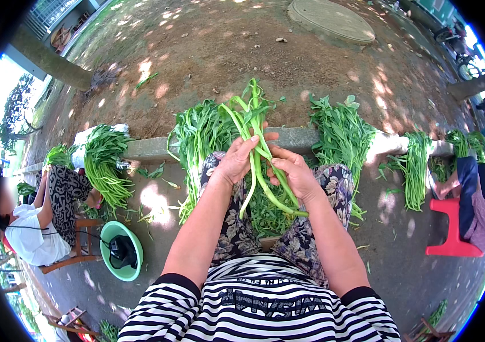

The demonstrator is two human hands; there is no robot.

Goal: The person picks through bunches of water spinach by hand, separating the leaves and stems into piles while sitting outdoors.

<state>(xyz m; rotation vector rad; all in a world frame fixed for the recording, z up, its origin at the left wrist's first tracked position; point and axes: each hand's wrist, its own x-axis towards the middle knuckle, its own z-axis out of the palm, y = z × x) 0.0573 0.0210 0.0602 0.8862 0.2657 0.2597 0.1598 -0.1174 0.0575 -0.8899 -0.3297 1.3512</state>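
Note:
Several thick green leafy-vegetable stalks are held between my two hands above my lap, their tips pointing away from me. My left hand grips them from the left, thumb on top. On the right, my right hand closes around the lower stalks, its thumb and fingers pinching them. A pile of long leafy greens lies over the concrete curb left of my hands, and another bunch lies over it to the right. More loose greens are on the ground between my knees, partly hidden by my hands and the stalks.
The concrete curb crosses in front, with bare soil beyond. At left, a person sits on a wooden chair beside a green basin holding a dark bag. Further bunches lie along the curb. At right, another person sits on a red plastic stool.

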